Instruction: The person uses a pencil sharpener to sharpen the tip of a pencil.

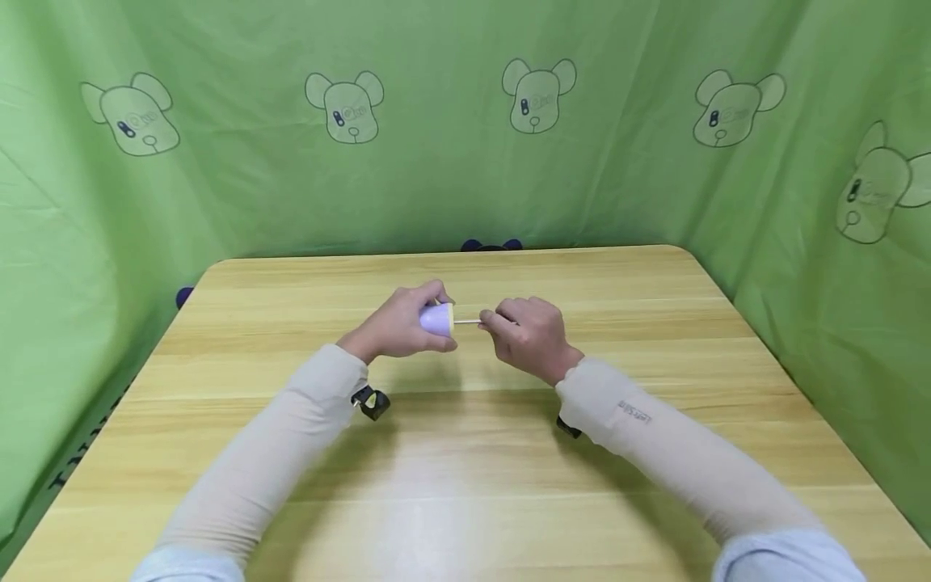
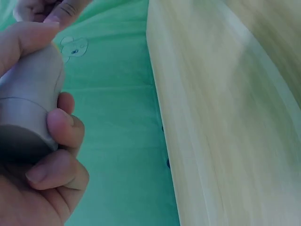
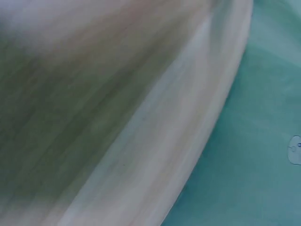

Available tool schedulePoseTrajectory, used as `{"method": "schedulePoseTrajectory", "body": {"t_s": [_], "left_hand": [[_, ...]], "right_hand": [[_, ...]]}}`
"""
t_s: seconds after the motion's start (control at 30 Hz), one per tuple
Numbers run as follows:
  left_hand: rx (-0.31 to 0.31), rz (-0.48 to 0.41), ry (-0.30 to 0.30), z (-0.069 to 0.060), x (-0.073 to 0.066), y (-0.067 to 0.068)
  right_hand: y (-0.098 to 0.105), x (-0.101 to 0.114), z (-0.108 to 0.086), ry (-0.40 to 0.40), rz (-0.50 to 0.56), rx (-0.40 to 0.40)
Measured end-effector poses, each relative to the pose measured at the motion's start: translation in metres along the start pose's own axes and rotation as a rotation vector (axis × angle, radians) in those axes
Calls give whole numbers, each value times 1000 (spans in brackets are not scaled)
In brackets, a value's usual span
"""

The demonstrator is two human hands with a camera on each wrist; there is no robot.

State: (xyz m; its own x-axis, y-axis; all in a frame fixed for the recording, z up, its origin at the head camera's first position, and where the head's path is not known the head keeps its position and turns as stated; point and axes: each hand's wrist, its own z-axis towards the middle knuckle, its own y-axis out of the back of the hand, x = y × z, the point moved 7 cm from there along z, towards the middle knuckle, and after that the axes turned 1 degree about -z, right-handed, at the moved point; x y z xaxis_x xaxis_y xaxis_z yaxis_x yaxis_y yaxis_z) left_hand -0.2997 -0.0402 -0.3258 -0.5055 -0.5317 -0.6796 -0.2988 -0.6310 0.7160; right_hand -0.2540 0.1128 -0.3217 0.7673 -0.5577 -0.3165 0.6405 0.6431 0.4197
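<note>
My left hand point(image 1: 398, 325) grips a lilac, rounded handle-like body point(image 1: 436, 320) with a pale yellow rim, held sideways above the table. From its rimmed end a thin metal rod point(image 1: 466, 322) runs to the right. My right hand point(image 1: 534, 335) pinches the far end of this rod between thumb and finger, its other fingers curled. In the left wrist view, fingers point(image 2: 63, 127) curl round the body point(image 2: 33, 77), which shows a seam and a dark end. The right wrist view shows neither hand nor the held thing.
The wood-grain table point(image 1: 465, 485) lies beneath both arms, its far corners rounded. A green curtain point(image 1: 444, 178) printed with bear heads hangs behind and at both sides. Black wrist cameras point(image 1: 372, 402) hang below the sleeves.
</note>
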Motion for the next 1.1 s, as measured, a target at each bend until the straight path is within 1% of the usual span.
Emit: {"method": "schedulePoseTrajectory", "body": {"t_s": [0.07,0.1,0.17,0.27,0.37,0.4,0.47,0.53,0.6,0.67,0.7,0.73,0.77,0.8,0.83,0.87,0.93,1.03,1.1], "left_hand": [[1,12,-22,1,-3,-2],[0,20,-34,1,-5,-2],[-3,39,-52,1,-7,-5],[-24,75,-66,0,-7,-5],[-51,131,-90,0,-8,-5],[-64,155,-104,0,-9,-4],[-89,200,-131,0,-11,-5],[-114,237,-161,-1,-13,-5],[-125,270,-197,-3,-15,-8],[-131,300,-231,-6,-16,-10],[-135,310,-243,-6,-16,-10],[-140,319,-251,-7,-17,-10],[-145,328,-257,-6,-17,-9],[-147,328,-254,-6,-16,-8],[-148,323,-242,-5,-16,-6],[-145,307,-225,-3,-15,-4],[-122,265,-179,-1,-12,-1],[-66,179,-83,0,-5,4],[-34,124,-23,-1,0,6]], "right_hand": [[0,0,-1,17,3,-45],[-1,0,-1,15,11,-53],[-2,-1,-2,-16,35,-42],[-6,-4,0,-108,88,27],[-10,-10,5,-246,165,153],[-11,-13,6,-303,196,210],[-16,-19,7,-436,280,351],[-22,-25,7,-594,394,528],[-29,-30,1,-806,561,712],[-34,-32,-4,-1010,692,861],[-35,-32,-6,-1091,734,908],[-35,-32,-7,-1146,760,932],[-35,-33,-6,-1169,766,940],[-35,-33,-5,-1144,741,934],[-34,-34,-2,-1091,704,910],[-33,-34,1,-1022,662,867],[-30,-31,7,-848,573,759],[-23,-21,13,-540,413,572],[-17,-13,13,-355,273,434]]}}
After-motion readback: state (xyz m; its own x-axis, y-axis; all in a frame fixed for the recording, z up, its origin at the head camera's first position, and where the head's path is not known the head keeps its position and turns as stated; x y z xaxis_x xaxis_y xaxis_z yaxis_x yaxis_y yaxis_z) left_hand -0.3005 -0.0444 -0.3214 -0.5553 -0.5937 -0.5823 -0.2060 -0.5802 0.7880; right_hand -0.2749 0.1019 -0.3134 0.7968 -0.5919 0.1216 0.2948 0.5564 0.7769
